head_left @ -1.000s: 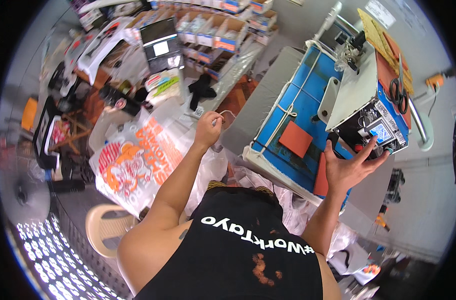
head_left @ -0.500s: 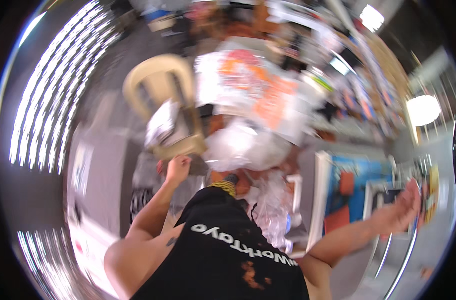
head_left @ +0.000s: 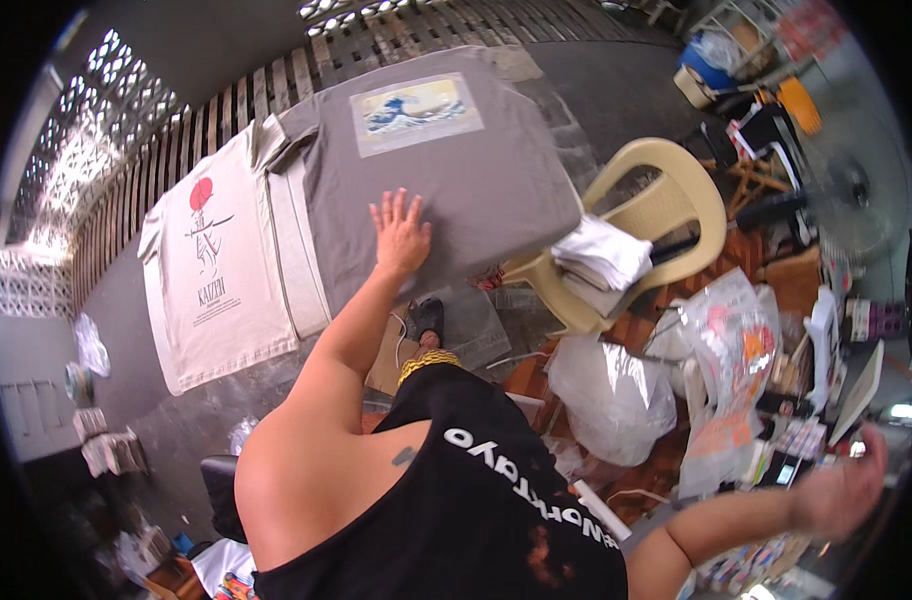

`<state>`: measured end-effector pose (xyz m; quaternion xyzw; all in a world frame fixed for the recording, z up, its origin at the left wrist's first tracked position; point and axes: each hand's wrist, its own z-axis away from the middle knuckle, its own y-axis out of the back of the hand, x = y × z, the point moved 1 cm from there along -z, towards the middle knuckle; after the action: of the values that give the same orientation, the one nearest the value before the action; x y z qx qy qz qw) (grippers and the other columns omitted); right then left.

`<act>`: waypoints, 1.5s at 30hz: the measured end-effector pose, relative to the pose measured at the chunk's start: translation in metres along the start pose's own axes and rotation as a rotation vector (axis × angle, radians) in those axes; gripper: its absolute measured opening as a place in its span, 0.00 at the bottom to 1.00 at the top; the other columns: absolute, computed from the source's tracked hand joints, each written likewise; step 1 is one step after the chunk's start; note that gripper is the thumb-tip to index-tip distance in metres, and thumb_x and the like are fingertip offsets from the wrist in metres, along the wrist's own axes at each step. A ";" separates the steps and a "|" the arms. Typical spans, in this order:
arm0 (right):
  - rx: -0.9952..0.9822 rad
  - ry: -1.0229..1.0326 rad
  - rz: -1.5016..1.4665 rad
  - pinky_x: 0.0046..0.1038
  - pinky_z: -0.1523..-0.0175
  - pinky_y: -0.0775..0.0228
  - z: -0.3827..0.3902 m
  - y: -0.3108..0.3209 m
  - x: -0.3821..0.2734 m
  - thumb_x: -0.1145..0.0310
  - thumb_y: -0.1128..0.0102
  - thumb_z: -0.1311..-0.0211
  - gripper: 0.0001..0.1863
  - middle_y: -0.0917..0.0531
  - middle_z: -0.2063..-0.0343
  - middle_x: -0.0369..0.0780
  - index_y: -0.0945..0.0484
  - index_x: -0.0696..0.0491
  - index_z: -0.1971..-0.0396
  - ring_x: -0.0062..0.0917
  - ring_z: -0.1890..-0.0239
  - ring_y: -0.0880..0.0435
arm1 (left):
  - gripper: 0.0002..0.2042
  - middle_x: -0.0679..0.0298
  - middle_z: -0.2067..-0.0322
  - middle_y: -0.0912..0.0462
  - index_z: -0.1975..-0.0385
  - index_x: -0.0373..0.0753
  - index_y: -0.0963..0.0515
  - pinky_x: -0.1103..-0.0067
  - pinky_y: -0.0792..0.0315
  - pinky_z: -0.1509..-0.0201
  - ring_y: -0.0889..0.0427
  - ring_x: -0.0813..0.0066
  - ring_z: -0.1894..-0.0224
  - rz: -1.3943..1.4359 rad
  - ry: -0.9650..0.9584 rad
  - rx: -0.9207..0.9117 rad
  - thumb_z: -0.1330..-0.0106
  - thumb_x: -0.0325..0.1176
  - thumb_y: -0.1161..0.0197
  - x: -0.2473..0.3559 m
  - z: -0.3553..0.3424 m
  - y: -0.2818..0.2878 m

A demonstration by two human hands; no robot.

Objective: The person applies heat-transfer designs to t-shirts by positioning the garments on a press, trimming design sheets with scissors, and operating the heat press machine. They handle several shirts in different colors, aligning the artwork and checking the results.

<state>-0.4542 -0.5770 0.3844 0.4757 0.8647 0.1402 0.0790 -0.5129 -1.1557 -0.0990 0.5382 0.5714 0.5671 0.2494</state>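
My left hand [head_left: 402,236] lies with spread fingers on a grey T-shirt [head_left: 446,200], which is stretched out flat and carries a printed picture of a blue wave [head_left: 414,112] near its far end. Left of it hangs or lies a cream T-shirt [head_left: 226,270] with a red circle and dark figure print. Out to the far right, my right hand [head_left: 848,488] is raised in the air, smeared by motion, so its fingers are hard to read.
A beige plastic chair [head_left: 681,195] stands right of the grey shirt, with folded white cloth [head_left: 604,252] on its seat. Clear plastic bags [head_left: 616,400] lie on the wooden floor. A standing fan [head_left: 856,195] is at the right; slatted wood [head_left: 296,85] runs along the back.
My view has swung left, bringing both T-shirts into sight. My left hand, earlier curled near the chair, now lies open on the grey shirt. My right arm stays held out to the right.
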 end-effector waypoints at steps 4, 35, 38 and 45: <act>-0.593 -0.272 -0.495 0.29 0.52 0.26 0.063 -0.313 -0.157 0.73 0.38 0.36 0.05 0.16 0.65 0.40 0.17 0.57 0.64 0.26 0.62 0.17 | 0.33 0.48 0.27 0.50 0.29 0.43 0.39 0.49 0.65 0.24 0.56 0.44 0.24 -0.119 0.145 -0.080 0.31 0.55 0.51 -0.034 0.010 0.004; -1.822 -0.667 -0.845 0.26 0.62 0.21 0.300 -0.691 -0.392 0.77 0.36 0.50 0.12 0.13 0.69 0.39 0.16 0.55 0.63 0.22 0.69 0.15 | 0.25 0.62 0.40 0.31 0.42 0.43 0.29 0.52 0.55 0.25 0.39 0.61 0.33 -0.017 0.321 0.053 0.40 0.41 0.40 -0.087 0.021 0.029; -1.792 -0.891 -0.841 0.24 0.70 0.22 0.278 -0.698 -0.383 0.80 0.37 0.50 0.15 0.15 0.70 0.40 0.18 0.57 0.59 0.21 0.71 0.16 | 0.25 0.61 0.40 0.31 0.42 0.42 0.29 0.53 0.55 0.25 0.39 0.60 0.33 -0.017 0.327 0.051 0.40 0.40 0.39 -0.086 0.019 0.032; -1.341 -1.205 -0.767 0.21 0.76 0.25 0.247 -0.763 -0.286 0.84 0.39 0.52 0.21 0.17 0.70 0.42 0.23 0.60 0.54 0.22 0.77 0.17 | 0.25 0.60 0.40 0.32 0.42 0.42 0.30 0.53 0.56 0.25 0.39 0.59 0.33 -0.014 0.317 0.045 0.41 0.39 0.39 -0.084 0.016 0.032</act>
<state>-0.8460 -1.1647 -0.0915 0.0106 0.5164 0.3010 0.8016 -0.4627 -1.2321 -0.1011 0.4435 0.6198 0.6303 0.1477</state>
